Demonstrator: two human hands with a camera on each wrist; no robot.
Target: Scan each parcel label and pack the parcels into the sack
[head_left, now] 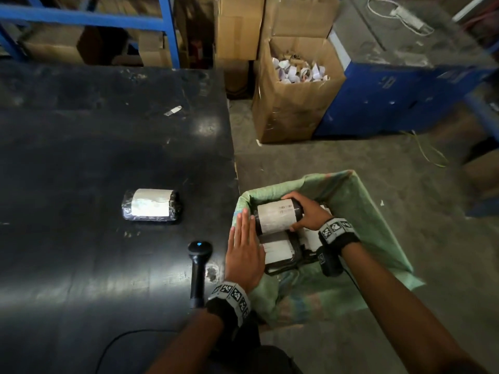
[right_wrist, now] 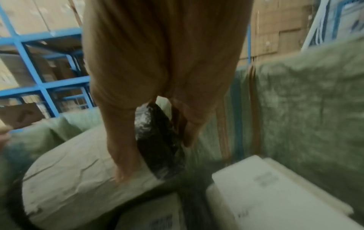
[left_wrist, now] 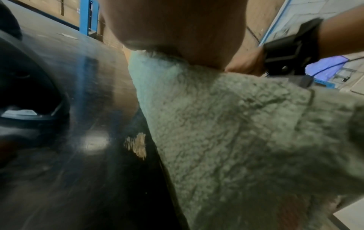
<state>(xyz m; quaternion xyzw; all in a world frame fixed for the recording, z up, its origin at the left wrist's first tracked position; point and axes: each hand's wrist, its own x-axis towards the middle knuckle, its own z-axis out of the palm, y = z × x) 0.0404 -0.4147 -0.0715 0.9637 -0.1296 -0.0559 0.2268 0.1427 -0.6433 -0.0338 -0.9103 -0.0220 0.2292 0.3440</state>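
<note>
Scuffed glossy black table (head_left: pixel 94 157); woven green sack (head_left: pixel 378 225). Right hand (head_left: pixel 305 211) grips cylindrical black-wrapped parcel (head_left: pixel 275 215), label print unreadable; left hand (head_left: pixel 243 255) flat, fingers straight.

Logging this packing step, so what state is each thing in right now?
Black-wrapped cylindrical parcel with white label: gripped by right hand, inside sack.
Green woven sack: open, holding other parcels.
Left hand: flat, fingers straight, at the sack's rim.
Second black-wrapped parcel: lying on black table.
Black handheld scanner: lying on table, blue light on.
</note>
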